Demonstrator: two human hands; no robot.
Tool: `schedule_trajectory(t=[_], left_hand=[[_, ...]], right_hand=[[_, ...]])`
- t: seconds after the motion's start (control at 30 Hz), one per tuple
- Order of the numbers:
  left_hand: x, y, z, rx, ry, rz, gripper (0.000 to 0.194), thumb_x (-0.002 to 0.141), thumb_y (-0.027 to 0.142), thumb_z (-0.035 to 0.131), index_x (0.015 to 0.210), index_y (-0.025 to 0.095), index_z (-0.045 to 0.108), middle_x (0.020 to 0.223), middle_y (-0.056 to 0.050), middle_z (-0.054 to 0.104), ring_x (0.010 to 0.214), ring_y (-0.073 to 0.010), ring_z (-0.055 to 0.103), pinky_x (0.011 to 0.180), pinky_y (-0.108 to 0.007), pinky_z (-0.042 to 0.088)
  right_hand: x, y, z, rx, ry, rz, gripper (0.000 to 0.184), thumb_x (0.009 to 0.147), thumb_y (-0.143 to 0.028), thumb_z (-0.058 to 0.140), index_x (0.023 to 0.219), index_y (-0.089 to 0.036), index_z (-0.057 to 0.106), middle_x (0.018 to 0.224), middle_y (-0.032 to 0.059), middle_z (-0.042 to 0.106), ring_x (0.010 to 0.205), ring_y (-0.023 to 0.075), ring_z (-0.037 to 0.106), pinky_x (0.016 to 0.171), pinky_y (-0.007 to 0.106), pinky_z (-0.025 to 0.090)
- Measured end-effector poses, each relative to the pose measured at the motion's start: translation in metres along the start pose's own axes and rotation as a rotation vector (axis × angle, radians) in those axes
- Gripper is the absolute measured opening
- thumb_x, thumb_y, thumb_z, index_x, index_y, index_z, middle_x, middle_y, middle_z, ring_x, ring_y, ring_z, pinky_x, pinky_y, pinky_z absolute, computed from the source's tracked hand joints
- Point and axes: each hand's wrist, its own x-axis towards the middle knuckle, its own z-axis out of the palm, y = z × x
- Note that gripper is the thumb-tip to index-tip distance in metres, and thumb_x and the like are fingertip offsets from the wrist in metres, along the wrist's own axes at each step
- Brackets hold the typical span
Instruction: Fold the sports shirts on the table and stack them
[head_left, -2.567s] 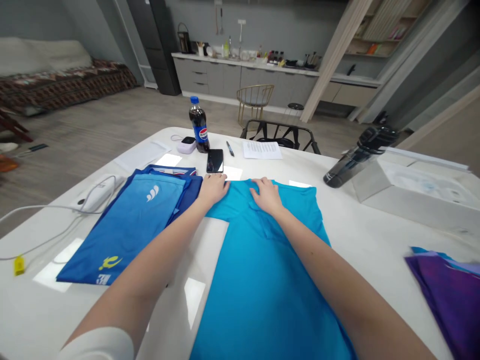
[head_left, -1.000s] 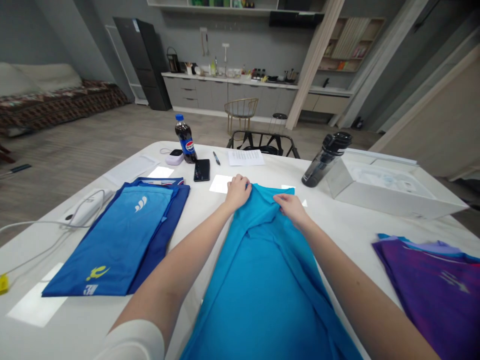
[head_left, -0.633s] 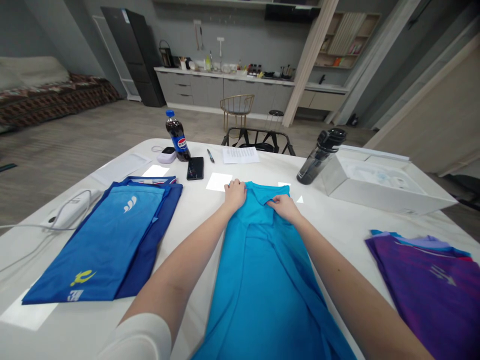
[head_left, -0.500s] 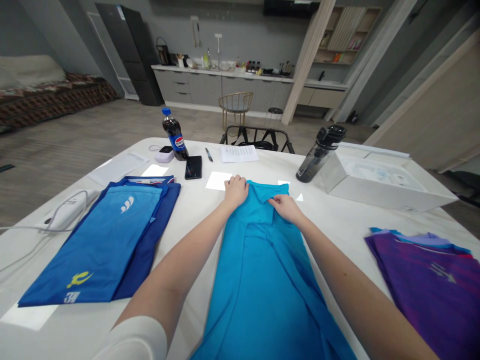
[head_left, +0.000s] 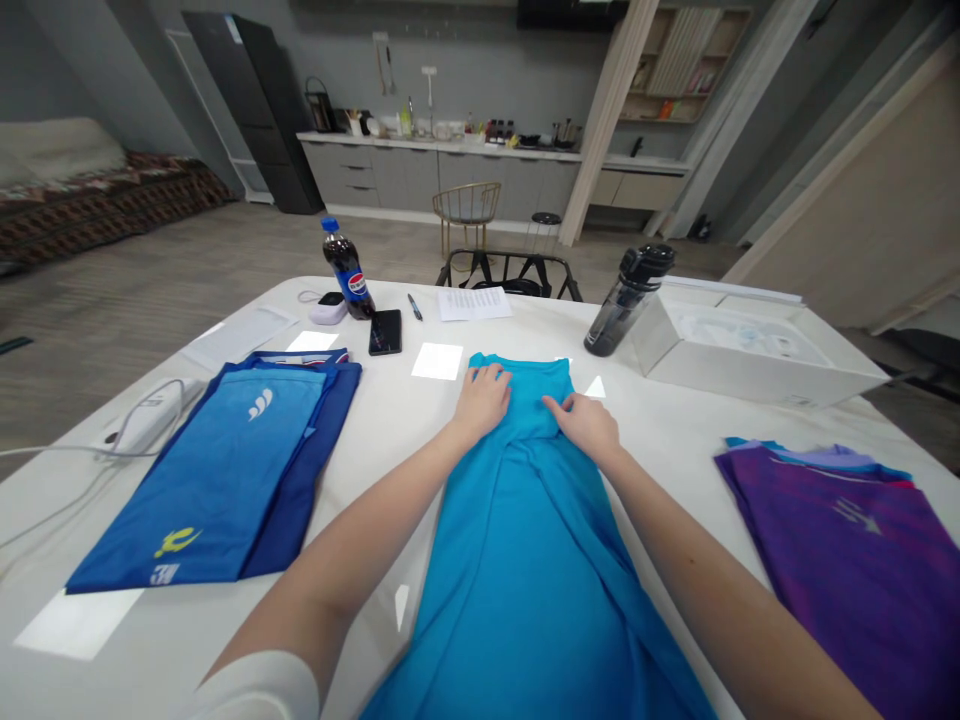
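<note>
A turquoise short-sleeved shirt (head_left: 510,590) lies lengthwise on the white table (head_left: 390,490), its sides folded inward into a long narrow strip. My left hand (head_left: 482,401) rests flat on the top of the shirt, near the left edge. My right hand (head_left: 589,426) presses on the same layered top part, fingers extended toward the fold. Neither hand visibly pinches the cloth. A folded blue jersey (head_left: 217,470) lies to the left of my left forearm, and a folded purple shirt (head_left: 840,560) lies to the right of my right forearm.
Beyond the shirt stand a cola bottle (head_left: 347,270), a black phone (head_left: 385,332), a pen (head_left: 415,307), a printed sheet (head_left: 474,304) and a dark water bottle (head_left: 622,300). A white box (head_left: 750,345) sits far right, and a white corded device (head_left: 146,420) lies far left.
The shirt's sleeves and sides, spread wide earlier, are now folded in. Its top is flatter, and my hands have gone from gathering the cloth to resting on it. The view has shifted slightly.
</note>
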Motion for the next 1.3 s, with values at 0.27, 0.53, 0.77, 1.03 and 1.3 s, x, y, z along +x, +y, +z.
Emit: schedule_trajectory(t=[0.27, 0.53, 0.77, 1.03, 1.3], left_hand=[[-0.076, 0.017, -0.018, -0.025, -0.103, 0.002, 0.033, 0.104, 0.038, 0.045, 0.129, 0.023, 0.060, 0.141, -0.010, 0.058, 0.130, -0.0269, 0.053, 0.120, -0.053, 0.028], [-0.127, 0.047, -0.057, 0.007, -0.145, -0.093, 0.033, 0.103, 0.043, 0.046, 0.127, 0.024, 0.059, 0.135, -0.011, 0.060, 0.124, -0.0276, 0.055, 0.108, -0.050, 0.036], [-0.174, 0.079, -0.082, 0.051, -0.255, -0.141, 0.043, 0.097, 0.058, 0.050, 0.118, 0.021, 0.061, 0.118, -0.013, 0.064, 0.112, -0.0321, 0.059, 0.095, -0.047, 0.040], [-0.233, 0.090, -0.107, 0.038, -0.379, -0.228, 0.030, 0.098, 0.045, 0.050, 0.112, 0.020, 0.060, 0.111, -0.011, 0.073, 0.104, -0.0297, 0.067, 0.092, -0.043, 0.042], [-0.302, 0.086, -0.141, 0.094, -0.512, -0.281, 0.037, 0.095, 0.054, 0.052, 0.092, 0.021, 0.068, 0.099, -0.012, 0.076, 0.096, -0.0310, 0.071, 0.089, -0.043, 0.044]], right_hand=[[-0.044, 0.001, 0.008, 0.015, -0.096, -0.094, 0.045, 0.091, -0.064, 0.058, 0.084, -0.021, 0.071, 0.091, 0.0121, 0.074, 0.089, 0.0274, 0.069, 0.072, 0.031, 0.045], [-0.057, 0.016, -0.004, 0.116, 0.040, -0.075, 0.034, 0.099, -0.045, 0.050, 0.092, -0.019, 0.071, 0.093, 0.0110, 0.074, 0.093, 0.0245, 0.069, 0.072, 0.028, 0.043], [-0.093, 0.027, -0.006, 0.009, 0.086, -0.059, 0.032, 0.099, -0.042, 0.053, 0.117, -0.018, 0.064, 0.114, 0.0154, 0.070, 0.100, 0.0276, 0.067, 0.079, 0.033, 0.047], [-0.187, -0.011, 0.016, 0.106, -0.075, -0.801, 0.034, 0.098, -0.023, 0.057, 0.132, -0.025, 0.064, 0.118, 0.0076, 0.065, 0.099, 0.0198, 0.064, 0.085, 0.028, 0.046], [-0.243, -0.040, 0.036, 0.017, -0.160, -0.960, 0.028, 0.099, -0.027, 0.060, 0.125, -0.025, 0.069, 0.111, 0.0072, 0.059, 0.092, 0.0186, 0.062, 0.076, 0.026, 0.044]])
